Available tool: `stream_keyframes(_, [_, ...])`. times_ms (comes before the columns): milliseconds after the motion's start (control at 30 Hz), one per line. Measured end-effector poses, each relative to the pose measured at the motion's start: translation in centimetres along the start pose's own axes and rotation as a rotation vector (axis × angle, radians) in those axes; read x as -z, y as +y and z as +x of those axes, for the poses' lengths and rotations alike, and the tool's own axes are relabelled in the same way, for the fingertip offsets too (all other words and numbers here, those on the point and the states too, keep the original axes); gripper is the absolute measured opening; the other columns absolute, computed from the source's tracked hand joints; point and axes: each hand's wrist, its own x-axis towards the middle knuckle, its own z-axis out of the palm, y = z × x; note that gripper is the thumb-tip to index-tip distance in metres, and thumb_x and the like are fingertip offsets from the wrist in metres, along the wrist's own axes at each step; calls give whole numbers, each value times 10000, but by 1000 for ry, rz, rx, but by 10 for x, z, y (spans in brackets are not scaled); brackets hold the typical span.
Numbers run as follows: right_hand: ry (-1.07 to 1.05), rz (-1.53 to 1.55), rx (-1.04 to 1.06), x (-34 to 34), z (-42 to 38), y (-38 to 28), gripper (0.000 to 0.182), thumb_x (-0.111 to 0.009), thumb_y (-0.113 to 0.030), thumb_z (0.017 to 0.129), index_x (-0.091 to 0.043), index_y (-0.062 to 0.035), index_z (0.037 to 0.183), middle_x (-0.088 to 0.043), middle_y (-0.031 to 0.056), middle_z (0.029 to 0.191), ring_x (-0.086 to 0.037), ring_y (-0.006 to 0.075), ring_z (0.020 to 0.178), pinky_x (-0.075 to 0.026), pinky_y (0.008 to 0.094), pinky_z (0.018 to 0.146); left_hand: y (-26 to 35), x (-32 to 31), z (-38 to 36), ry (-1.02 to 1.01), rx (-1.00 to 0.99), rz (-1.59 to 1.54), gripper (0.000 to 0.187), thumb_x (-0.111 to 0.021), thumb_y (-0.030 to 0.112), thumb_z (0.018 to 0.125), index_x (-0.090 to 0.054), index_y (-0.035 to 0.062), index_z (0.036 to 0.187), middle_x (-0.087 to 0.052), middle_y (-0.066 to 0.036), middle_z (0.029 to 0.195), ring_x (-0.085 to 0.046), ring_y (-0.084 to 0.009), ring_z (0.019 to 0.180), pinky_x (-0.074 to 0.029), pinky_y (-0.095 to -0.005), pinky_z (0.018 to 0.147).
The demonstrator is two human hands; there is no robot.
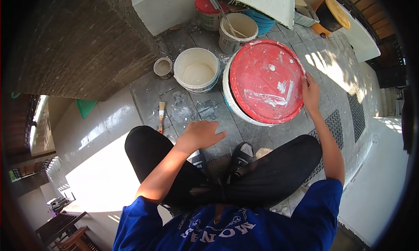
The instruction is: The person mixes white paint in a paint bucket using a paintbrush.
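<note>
My right hand (310, 93) is closed on the right rim of a round red lid (262, 78) streaked with white paint. The lid lies over a large bucket (228, 83) and sits shifted to the right, so the bucket's white left rim shows; its inside is hidden. Above the floor in front of my knees, my left hand (201, 135) is open and holds nothing, its thumb apart from its bent fingers. A paintbrush (161, 116) lies on the paving left of that hand. Behind it stands an uncovered white bucket (196, 72) with pale paint inside.
A small paint can (163, 68) stands beside the white bucket. Farther back are a bucket with a stick (235, 32) in it, a red-lidded bucket (208, 13), a blue bucket (262, 21) and a paint-stained tray (266, 4). A brick pillar (100, 45) rises at left.
</note>
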Motion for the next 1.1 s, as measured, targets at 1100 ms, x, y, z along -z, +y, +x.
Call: stream_keyframes(1100, [7,241,-221,-33,5,21,433,-540,-290,875,-547,51,1142,-620,186,1052,-606,229,931,-451,324,807,10,-14,20,130,-42,-175,661,-433,568,858,-485,4,1201,-580,-223,1076,-557,-350,1030,-441,-466,866])
